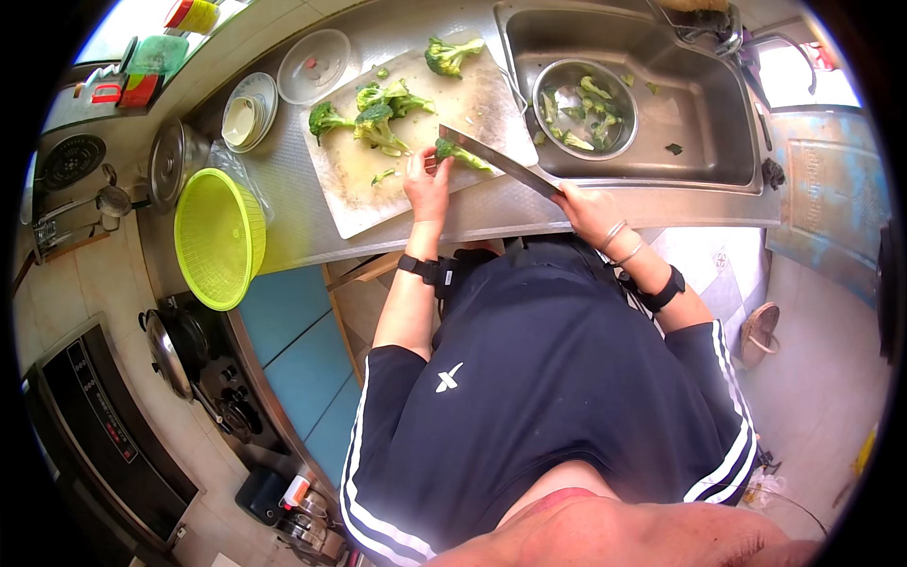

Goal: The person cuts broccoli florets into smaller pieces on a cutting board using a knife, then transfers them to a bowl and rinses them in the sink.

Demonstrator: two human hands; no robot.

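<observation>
On a pale cutting board lie several broccoli pieces, with one large piece near the board's far edge. My right hand grips the handle end of a kitchen knife; its long blade points left across the board. Under and beside the blade lies a small broccoli floret with its stalk. My left hand is at the floret's left end, fingertips bent close to its head; whether they pinch it is hard to tell. A small broccoli scrap lies left of that hand.
Right of the board, a metal bowl with cut green pieces stands in the steel sink. To the left are a lime-green basket, stacked bowls and plates, a clear plastic lid and a metal pot lid. A covered pan sits on the stove.
</observation>
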